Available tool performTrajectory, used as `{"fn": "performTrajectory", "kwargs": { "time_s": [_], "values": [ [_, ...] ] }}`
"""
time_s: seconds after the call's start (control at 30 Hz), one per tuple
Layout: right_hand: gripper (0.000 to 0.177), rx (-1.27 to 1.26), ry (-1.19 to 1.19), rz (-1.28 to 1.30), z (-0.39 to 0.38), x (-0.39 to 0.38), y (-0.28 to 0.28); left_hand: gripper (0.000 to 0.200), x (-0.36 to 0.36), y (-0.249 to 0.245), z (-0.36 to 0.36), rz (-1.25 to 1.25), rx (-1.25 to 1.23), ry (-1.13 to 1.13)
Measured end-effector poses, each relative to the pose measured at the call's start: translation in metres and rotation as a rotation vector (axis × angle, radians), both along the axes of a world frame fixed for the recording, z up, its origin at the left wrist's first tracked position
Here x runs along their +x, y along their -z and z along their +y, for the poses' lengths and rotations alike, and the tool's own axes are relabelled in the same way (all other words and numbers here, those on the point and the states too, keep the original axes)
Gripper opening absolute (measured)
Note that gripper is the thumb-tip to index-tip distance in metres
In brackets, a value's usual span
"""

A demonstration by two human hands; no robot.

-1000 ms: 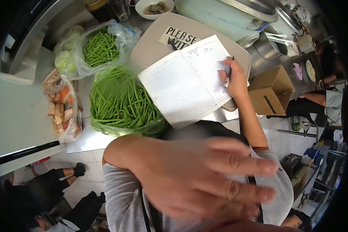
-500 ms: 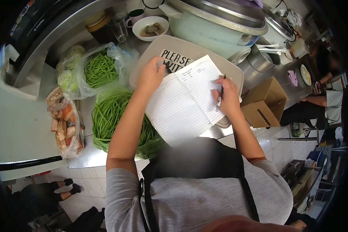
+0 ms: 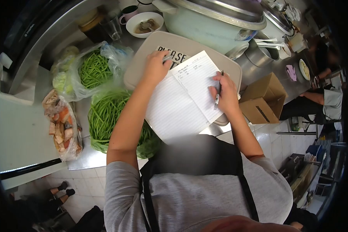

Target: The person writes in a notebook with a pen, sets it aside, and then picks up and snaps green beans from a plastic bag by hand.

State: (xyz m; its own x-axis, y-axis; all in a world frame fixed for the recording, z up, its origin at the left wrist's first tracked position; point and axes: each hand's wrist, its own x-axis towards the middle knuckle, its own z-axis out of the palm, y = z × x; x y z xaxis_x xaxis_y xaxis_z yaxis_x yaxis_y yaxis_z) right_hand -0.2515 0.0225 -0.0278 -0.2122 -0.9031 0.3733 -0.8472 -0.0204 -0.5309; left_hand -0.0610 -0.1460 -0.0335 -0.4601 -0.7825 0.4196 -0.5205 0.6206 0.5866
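An open lined notebook (image 3: 178,104) lies on a beige plastic lid (image 3: 141,54) with large black lettering. Several short lines of handwriting fill the top of its right page. My right hand (image 3: 227,94) rests on that page, fingers closed around a dark pen (image 3: 218,91) that slants across the paper. My left hand (image 3: 157,66) is at the notebook's upper left edge, over the lettering. Its fingers are curled about a small greyish thing that I cannot make out. Beside my left forearm is a green bag of long beans (image 3: 108,116).
Left of me lie a clear bag of green beans (image 3: 94,69) and a bag of orange and brown chunks (image 3: 62,129). A bowl (image 3: 145,24) and a large lidded pot (image 3: 208,29) stand behind the lid. Right are a cardboard box (image 3: 263,98) and another person's arm (image 3: 315,97).
My left hand has shifted slightly and its fingers now reach further over the lettering. My right hand stays on the right page with the pen. The view has moved a little.
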Motion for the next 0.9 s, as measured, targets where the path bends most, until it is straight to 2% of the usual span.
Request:
{"fn": "performTrajectory", "kwargs": {
  "time_s": [0.2,0.4,0.5,0.77,0.9],
  "values": [
    [0.031,-0.038,0.012,0.036,0.0,0.001,0.001,0.018,0.02,-0.001,0.012,0.423,0.136,-0.049],
    [0.031,-0.046,-0.004,0.019,-0.001,0.0,0.002,0.01,0.029,-0.019,0.074,0.264,0.45,-0.089],
    [0.031,-0.072,-0.003,0.042,-0.001,-0.001,0.005,0.008,0.028,-0.002,0.075,0.171,0.037,-0.01],
    [0.031,-0.073,-0.003,0.008,-0.001,0.0,0.004,0.012,0.032,0.004,0.081,-0.005,-0.089,-0.027],
    [0.031,-0.088,-0.001,0.003,0.0,0.001,0.003,0.03,0.04,0.002,0.091,-0.176,-0.182,-0.081]
  ]
}}
